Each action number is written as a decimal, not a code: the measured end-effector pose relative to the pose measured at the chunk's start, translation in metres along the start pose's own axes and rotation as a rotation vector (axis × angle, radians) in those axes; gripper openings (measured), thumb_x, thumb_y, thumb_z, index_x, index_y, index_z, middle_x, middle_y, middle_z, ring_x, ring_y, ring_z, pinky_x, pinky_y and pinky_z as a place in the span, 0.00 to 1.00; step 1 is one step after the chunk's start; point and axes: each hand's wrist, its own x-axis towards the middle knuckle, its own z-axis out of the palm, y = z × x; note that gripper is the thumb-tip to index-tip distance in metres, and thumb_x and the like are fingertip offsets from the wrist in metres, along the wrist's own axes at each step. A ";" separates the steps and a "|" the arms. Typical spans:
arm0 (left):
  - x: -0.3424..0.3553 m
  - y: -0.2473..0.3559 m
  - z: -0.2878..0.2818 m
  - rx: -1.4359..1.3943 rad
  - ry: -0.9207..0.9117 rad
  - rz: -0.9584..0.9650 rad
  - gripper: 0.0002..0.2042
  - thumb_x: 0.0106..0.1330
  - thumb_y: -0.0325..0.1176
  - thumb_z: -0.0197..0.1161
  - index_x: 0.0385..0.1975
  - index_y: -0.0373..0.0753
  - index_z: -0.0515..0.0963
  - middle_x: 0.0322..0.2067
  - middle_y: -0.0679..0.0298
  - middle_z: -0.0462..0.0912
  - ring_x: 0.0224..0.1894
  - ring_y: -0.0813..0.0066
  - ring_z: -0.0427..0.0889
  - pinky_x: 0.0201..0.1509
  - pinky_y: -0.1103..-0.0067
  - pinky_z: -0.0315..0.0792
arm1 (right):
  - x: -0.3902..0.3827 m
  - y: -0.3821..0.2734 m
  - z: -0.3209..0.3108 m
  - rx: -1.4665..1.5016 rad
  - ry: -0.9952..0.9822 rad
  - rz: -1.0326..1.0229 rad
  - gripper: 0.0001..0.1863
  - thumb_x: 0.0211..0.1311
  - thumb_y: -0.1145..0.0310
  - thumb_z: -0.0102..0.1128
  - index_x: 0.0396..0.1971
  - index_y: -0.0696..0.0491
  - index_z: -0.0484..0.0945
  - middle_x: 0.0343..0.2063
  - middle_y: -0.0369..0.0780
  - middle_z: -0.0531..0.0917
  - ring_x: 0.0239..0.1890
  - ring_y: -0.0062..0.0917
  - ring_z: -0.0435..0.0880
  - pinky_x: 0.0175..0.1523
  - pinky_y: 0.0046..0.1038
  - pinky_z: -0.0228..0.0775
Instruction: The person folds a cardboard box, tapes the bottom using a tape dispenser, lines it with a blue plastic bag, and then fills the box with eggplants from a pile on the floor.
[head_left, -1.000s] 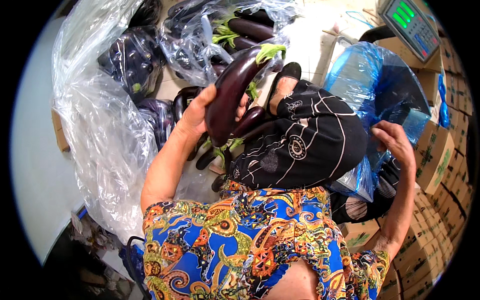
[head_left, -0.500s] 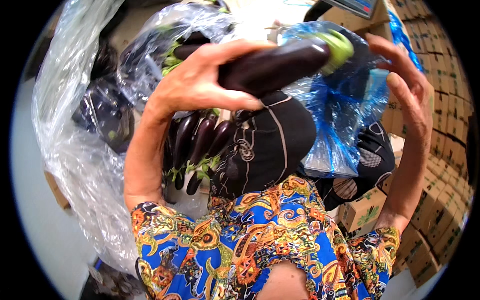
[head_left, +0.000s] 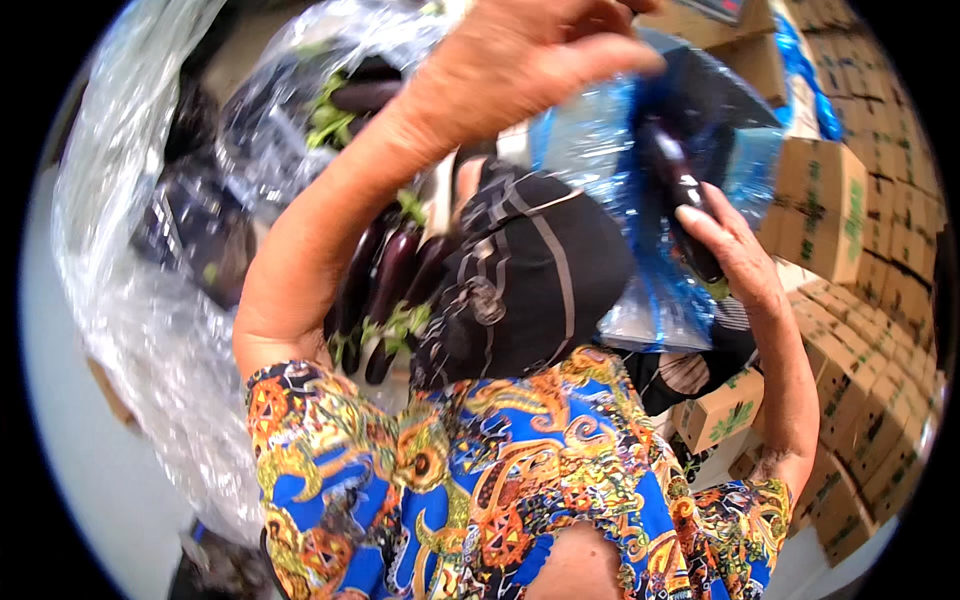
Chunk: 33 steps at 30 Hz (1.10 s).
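Observation:
In my right hand (head_left: 740, 245) is a dark purple eggplant (head_left: 674, 168), gripped near its green stem end. It lies at a slant over a box lined with shiny blue plastic (head_left: 655, 300), its far end inside the lining. My left hand (head_left: 530, 75) is raised at the top, smeared by motion, thumb stretched apart from the fingers and nothing visible between them. Some fingertips are cut off by the frame's edge. Several eggplants (head_left: 392, 270) lie side by side below my left forearm, green stems toward me. Behind it, a clear plastic bag (head_left: 270, 75) holds more eggplants.
My knee in black cloth (head_left: 545, 260) stands between the loose eggplants and the blue lining. A long clear plastic sheet (head_left: 110, 300) hangs at the left, beside bagged dark eggplants (head_left: 205, 235). Stacked cardboard boxes (head_left: 900, 220) fill the right, with a nearer carton (head_left: 815, 205).
The eggplant held in my left hand has left it; my right hand, empty before, now grips an eggplant over the blue lining. My left hand has moved up and away.

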 end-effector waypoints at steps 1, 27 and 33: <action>-0.021 -0.004 -0.010 -0.153 0.082 -0.164 0.25 0.62 0.41 0.68 0.57 0.38 0.73 0.51 0.58 0.80 0.53 0.68 0.78 0.59 0.66 0.70 | 0.009 0.019 0.001 0.101 -0.006 -0.012 0.25 0.65 0.50 0.59 0.53 0.53 0.72 0.34 0.34 0.77 0.35 0.18 0.77 0.42 0.23 0.69; -0.380 -0.122 0.197 0.891 0.561 -1.021 0.36 0.53 0.31 0.71 0.63 0.33 0.63 0.47 0.47 0.71 0.52 0.47 0.71 0.58 0.62 0.67 | 0.168 0.128 0.016 -0.515 -0.327 -0.163 0.24 0.63 0.62 0.60 0.53 0.64 0.76 0.43 0.51 0.85 0.39 0.35 0.86 0.42 0.33 0.79; -0.372 -0.115 0.196 0.697 0.713 -1.129 0.36 0.51 0.35 0.72 0.62 0.33 0.66 0.46 0.46 0.75 0.51 0.46 0.75 0.59 0.62 0.69 | 0.152 0.068 -0.019 0.241 0.037 0.055 0.21 0.67 0.55 0.57 0.50 0.55 0.80 0.30 0.41 0.83 0.33 0.26 0.84 0.37 0.30 0.78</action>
